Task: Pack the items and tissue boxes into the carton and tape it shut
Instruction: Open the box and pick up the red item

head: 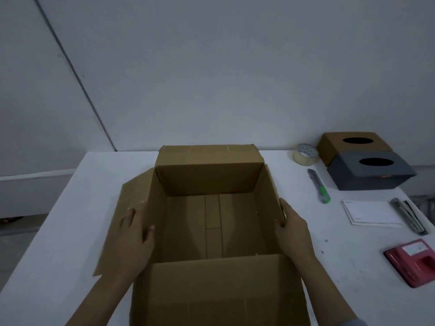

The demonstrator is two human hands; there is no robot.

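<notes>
An open brown carton stands on the white table, flaps spread, with nothing inside. My left hand lies flat on the left flap, thumb over the left wall's edge. My right hand presses flat against the outside of the right wall, thumb at the rim. A brown tissue box and a grey tissue box sit at the far right. Beside them lie a roll of tape and a green-tipped box cutter.
Right of the carton lie a white booklet, a metal tool and a red device close to the table's right edge. A grey wall rises behind the table. Bare table surface lies left of the carton.
</notes>
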